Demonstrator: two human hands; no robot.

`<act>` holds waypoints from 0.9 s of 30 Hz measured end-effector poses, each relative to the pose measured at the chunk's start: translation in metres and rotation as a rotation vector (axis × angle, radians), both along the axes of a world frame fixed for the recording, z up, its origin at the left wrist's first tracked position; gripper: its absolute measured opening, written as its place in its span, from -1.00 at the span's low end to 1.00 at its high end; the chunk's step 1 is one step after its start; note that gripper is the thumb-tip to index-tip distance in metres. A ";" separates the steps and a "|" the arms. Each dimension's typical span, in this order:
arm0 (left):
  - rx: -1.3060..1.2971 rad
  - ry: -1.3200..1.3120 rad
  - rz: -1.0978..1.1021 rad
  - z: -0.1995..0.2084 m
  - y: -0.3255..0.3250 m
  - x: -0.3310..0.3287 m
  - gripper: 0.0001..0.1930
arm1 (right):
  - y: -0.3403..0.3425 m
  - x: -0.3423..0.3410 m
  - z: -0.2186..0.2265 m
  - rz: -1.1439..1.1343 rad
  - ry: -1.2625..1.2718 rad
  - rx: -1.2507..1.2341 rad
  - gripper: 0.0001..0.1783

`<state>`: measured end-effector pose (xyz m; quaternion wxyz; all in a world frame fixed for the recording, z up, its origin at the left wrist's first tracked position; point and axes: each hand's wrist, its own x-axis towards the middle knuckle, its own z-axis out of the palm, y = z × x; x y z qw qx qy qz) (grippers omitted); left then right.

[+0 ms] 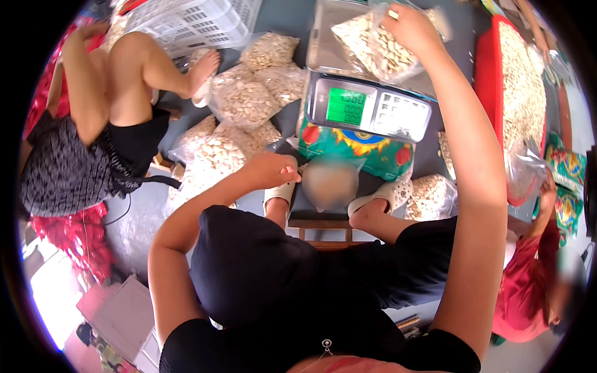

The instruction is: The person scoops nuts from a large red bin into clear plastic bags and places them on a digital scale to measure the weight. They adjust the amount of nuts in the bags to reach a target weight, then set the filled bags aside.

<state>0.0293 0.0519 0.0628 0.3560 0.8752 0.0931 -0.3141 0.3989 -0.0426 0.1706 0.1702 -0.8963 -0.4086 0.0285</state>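
Note:
My right hand (413,30) grips the top of a clear plastic bag of pale, nut-like pieces (379,51). The bag rests on the metal pan (329,46) of a digital scale (373,109), whose display glows green. My left hand (273,171) is closed, its fingers curled above my left shoe; whatever they may hold is too small to make out. Just right of it is a round, tan, blurred thing (329,181). A green printed sack (357,152) lies under the scale's near side.
Several filled clear bags (245,96) are heaped left of the scale, and another (429,198) lies by my right shoe. A white plastic crate (193,25) stands far left. A red tub (494,81) heaped with pale pieces is at right. People sit on both sides.

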 end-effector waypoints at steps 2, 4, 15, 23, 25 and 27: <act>-0.010 0.130 -0.037 -0.013 -0.012 0.008 -0.56 | -0.014 -0.012 0.013 -0.028 0.119 0.063 -0.67; 0.077 0.213 -0.122 -0.019 -0.025 0.019 -0.62 | -0.024 -0.016 0.018 -0.023 0.226 0.165 -0.68; 0.080 -0.011 -0.160 -0.103 -0.049 0.016 -0.36 | -0.079 -0.120 0.010 -0.086 1.217 0.566 -0.83; -0.350 -0.024 0.371 -0.103 -0.052 0.018 -0.65 | -0.116 -0.243 -0.162 -0.144 1.263 0.432 -0.81; -0.441 -0.020 0.482 -0.121 -0.053 0.008 -0.63 | -0.124 -0.271 -0.197 -0.075 0.976 0.377 -0.82; -0.494 -0.070 0.544 -0.127 -0.052 0.004 -0.62 | -0.135 -0.287 -0.226 0.064 0.773 0.230 -0.81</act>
